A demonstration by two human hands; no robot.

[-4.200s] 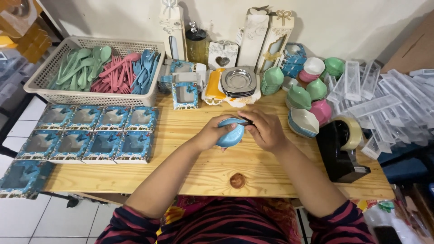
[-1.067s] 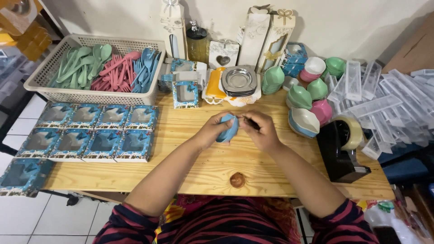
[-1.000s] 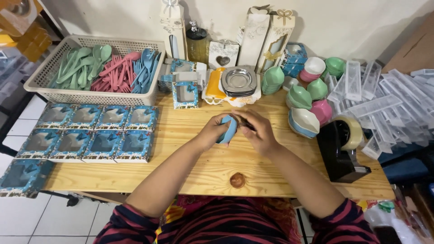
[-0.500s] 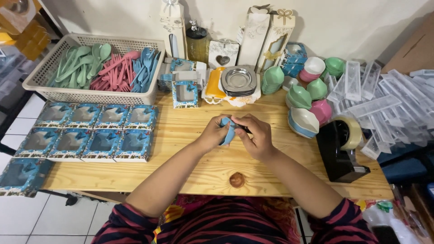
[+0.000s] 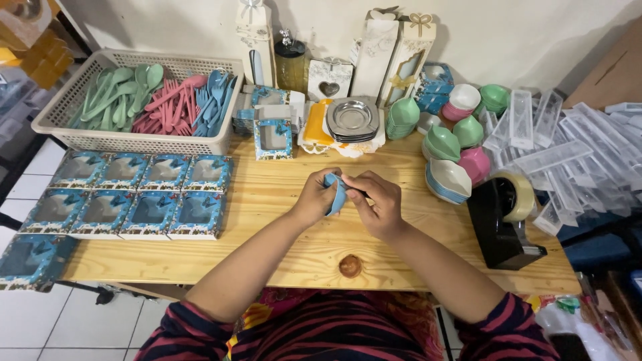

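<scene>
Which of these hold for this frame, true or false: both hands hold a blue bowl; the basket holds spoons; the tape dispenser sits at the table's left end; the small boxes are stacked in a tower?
1. Both the left hand and the right hand hold the blue bowl. True.
2. The basket holds green, pink and blue spoons. True.
3. The tape dispenser sits at the left end. False: it is at the right end.
4. The small boxes form a tower. False: they lie flat in rows.
</scene>
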